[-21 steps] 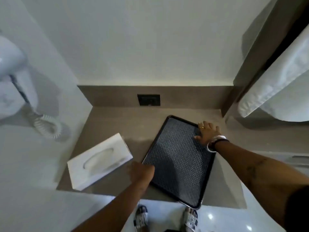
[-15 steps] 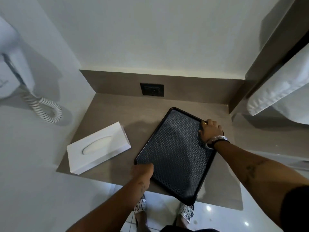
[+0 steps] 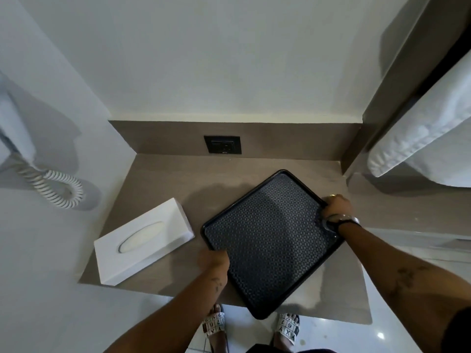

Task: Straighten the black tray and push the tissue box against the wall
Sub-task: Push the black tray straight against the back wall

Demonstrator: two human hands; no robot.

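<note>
Black tray (image 3: 270, 240) with a dotted grey weave — white tissue box (image 3: 142, 240) — brown counter (image 3: 165, 179)

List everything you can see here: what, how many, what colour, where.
black tray: one, black, askew on the counter, near corner overhanging the front edge
tissue box: one, white, askew on the counter, left of the tray
counter: one, brown, in the alcove
socket: one, black, back splash
coiled cord: one, white, left wall
cloth: one, white, upper right
sandals: two, white, on the floor
left hand: one, gripping the tray's left edge
right hand: one, gripping the tray's right edge
</note>
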